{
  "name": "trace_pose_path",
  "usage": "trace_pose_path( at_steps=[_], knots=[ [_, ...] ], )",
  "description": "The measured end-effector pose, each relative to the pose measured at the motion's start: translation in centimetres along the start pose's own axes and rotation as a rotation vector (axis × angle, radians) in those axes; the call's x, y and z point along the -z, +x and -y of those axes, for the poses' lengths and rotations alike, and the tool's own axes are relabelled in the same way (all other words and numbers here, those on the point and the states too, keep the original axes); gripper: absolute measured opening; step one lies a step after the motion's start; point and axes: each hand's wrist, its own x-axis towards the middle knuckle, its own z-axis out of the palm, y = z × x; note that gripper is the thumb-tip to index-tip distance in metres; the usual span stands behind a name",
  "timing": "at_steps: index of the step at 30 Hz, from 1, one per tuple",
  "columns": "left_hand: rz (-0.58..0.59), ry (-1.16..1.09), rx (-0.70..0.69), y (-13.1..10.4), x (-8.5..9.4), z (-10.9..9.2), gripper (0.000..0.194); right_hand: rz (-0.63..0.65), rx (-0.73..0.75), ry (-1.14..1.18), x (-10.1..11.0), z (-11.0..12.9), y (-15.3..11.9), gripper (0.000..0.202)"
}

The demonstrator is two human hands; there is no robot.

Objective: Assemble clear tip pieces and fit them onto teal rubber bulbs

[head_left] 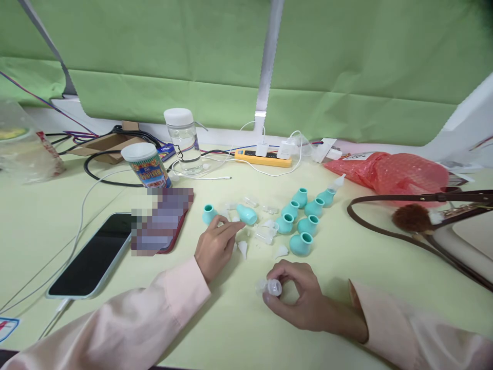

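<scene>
Between thumb and forefinger, my right hand (298, 298) grips a small clear plastic cylinder (274, 288), its round open end facing me. My left hand (216, 245) is over the table with its forefinger stretched out beside a teal rubber bulb (246, 215) lying on its side; nothing shows in its fingers. Another teal bulb (209, 214) stands just behind that hand. Clear plastic pieces (264, 235) and small white pointed tips (242, 249) lie scattered near the fingers. Several upright teal bulbs (301, 243) stand right of them, the farthest carrying a translucent pointed tip (339, 182).
At left lie a dark-screened phone (94, 255) on a cable and a red-edged phone (165, 221). A paper cup (148, 167), a water bottle (185, 141) and a yellow power strip (264, 158) stand behind. To the right are red bubble wrap (400, 174) and a brown strap (370, 226).
</scene>
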Motion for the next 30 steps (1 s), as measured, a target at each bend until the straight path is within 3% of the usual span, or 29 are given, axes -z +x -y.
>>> trace_pose_path(
  at_steps=[5, 12, 16, 27, 30],
  knots=[
    [0.097, 0.281, 0.008, 0.4, 0.6, 0.1, 0.017, -0.002, -0.007, -0.011, 0.0, -0.1, 0.0, 0.014],
    [0.393, 0.231, 0.055, 0.7, 1.3, 0.2, 0.025, -0.021, -0.023, -0.014, -0.1, -0.3, -0.1, 0.014],
    [0.506, 0.26, 0.067, 0.9, 1.5, 0.2, 0.026, -0.021, -0.029, -0.011, -0.1, -0.2, -0.1, 0.014],
    [0.58, 0.421, 0.066, 1.5, 1.7, 0.0, 0.021, -0.019, -0.041, 0.0, -0.1, -0.2, -0.1, 0.014],
    [0.546, 0.459, 0.039, 1.3, 1.3, 0.2, 0.02, -0.016, -0.04, 0.007, -0.1, -0.3, 0.0, 0.014]
  ],
)
